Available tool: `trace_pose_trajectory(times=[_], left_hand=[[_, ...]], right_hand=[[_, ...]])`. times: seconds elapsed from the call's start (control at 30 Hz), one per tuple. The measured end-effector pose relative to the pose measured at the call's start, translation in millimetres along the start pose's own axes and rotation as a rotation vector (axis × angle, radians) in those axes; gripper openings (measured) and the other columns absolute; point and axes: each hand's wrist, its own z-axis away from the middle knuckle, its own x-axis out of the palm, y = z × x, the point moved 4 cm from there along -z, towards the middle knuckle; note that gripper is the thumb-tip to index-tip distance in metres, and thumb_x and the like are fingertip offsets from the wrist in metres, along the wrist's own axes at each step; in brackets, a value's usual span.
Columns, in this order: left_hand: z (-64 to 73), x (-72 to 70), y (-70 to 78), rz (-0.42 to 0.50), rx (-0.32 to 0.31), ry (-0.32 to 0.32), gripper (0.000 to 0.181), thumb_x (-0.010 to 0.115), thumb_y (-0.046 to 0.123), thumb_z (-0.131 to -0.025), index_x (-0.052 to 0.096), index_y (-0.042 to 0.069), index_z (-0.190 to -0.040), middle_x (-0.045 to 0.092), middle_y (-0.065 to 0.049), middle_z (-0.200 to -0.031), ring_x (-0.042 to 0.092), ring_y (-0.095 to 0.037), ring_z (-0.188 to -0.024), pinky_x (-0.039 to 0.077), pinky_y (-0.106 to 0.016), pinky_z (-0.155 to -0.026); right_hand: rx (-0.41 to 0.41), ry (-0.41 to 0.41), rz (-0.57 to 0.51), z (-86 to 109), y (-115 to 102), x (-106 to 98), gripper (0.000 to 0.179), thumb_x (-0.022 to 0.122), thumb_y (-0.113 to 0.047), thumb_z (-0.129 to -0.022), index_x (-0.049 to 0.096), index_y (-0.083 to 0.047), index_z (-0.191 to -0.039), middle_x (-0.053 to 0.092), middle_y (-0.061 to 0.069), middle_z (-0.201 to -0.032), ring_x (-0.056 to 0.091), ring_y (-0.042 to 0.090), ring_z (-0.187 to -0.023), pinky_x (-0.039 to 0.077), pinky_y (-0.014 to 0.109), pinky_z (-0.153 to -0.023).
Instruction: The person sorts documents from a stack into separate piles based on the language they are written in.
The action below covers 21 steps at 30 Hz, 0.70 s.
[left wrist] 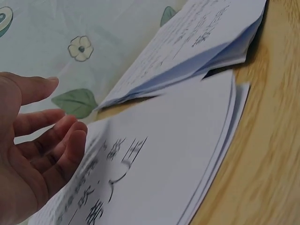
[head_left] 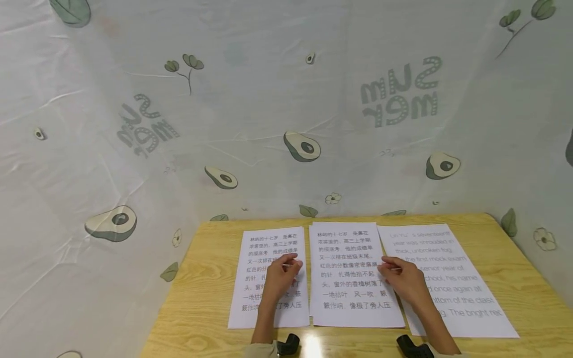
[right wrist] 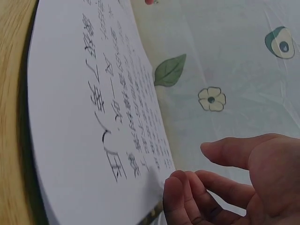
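Note:
Three stacks of printed white paper lie side by side on a wooden table. My left hand point(head_left: 279, 278) hovers over the right part of the left stack point(head_left: 250, 248), which bears Chinese text. In the left wrist view that hand point(left wrist: 35, 159) has loosely bent fingers, the thumb apart from them, and nothing between. Chinese text also covers the middle stack point(head_left: 346, 276). My right hand point(head_left: 407, 281) is over the gap between it and the right stack point(head_left: 465, 286), printed in English and partly hidden by the arm. Its fingers point(right wrist: 174, 194) are loosely curled and hold nothing.
Bare wood of the table point(head_left: 192, 283) shows left of the papers and along the front edge. Behind the table hangs a pale cloth point(head_left: 268, 99) with avocados, leaves and lettering. Black wrist devices point(head_left: 288, 344) sit at both sleeves.

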Motion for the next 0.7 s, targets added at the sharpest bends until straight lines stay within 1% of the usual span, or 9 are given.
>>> trace_pose_trajectory(times=[0.1, 0.27, 0.33, 0.53, 0.7], left_hand=[[-0.7, 8.0, 3.9, 0.008, -0.001, -0.006, 0.039, 0.076, 0.025, -0.1, 0.073, 0.005, -0.133, 0.073, -0.006, -0.107, 0.067, -0.013, -0.077, 0.059, -0.023, -0.062], [-1.7, 20.8, 8.7, 0.022, 0.0, -0.022, 0.039, 0.076, 0.025, -0.099, 0.074, 0.005, -0.133, 0.073, -0.006, -0.108, 0.066, -0.011, -0.08, 0.058, -0.022, -0.065], [-1.6, 25.2, 9.7, 0.013, 0.0, -0.029, 0.041, 0.077, 0.027, -0.099, 0.074, 0.006, -0.133, 0.073, -0.004, -0.108, 0.066, -0.009, -0.081, 0.057, -0.021, -0.066], [-0.9, 35.2, 10.9, -0.049, 0.009, -0.024, 0.043, 0.078, 0.03, -0.098, 0.074, 0.005, -0.132, 0.073, -0.001, -0.106, 0.064, -0.007, -0.083, 0.054, -0.02, -0.066], [-1.4, 39.0, 9.9, -0.081, 0.006, -0.009, 0.042, 0.078, 0.028, -0.097, 0.074, 0.004, -0.132, 0.072, 0.0, -0.103, 0.062, -0.007, -0.084, 0.053, -0.019, -0.066]], right_hand=[[0.009, 0.01, 0.034, 0.1, 6, -5, 0.052, 0.071, -0.029, -0.104, 0.064, 0.004, -0.143, 0.075, 0.02, -0.123, 0.076, 0.018, -0.091, 0.056, 0.022, -0.07], [0.001, 0.026, 0.096, 1.0, 14, -12, 0.05, 0.071, -0.032, -0.104, 0.067, 0.002, -0.14, 0.076, 0.018, -0.121, 0.075, 0.03, -0.107, 0.054, 0.025, -0.077], [-0.002, 0.022, 0.097, 1.2, 15, -12, 0.05, 0.071, -0.031, -0.103, 0.068, 0.003, -0.139, 0.077, 0.018, -0.12, 0.075, 0.032, -0.108, 0.054, 0.025, -0.077], [-0.008, -0.006, 0.095, 0.6, 15, -11, 0.05, 0.071, -0.03, -0.103, 0.067, 0.005, -0.138, 0.076, 0.018, -0.119, 0.075, 0.029, -0.104, 0.055, 0.025, -0.078], [-0.019, -0.018, 0.109, 0.3, 15, -10, 0.049, 0.071, -0.028, -0.103, 0.067, 0.008, -0.137, 0.076, 0.021, -0.119, 0.075, 0.033, -0.107, 0.059, 0.033, -0.083]])
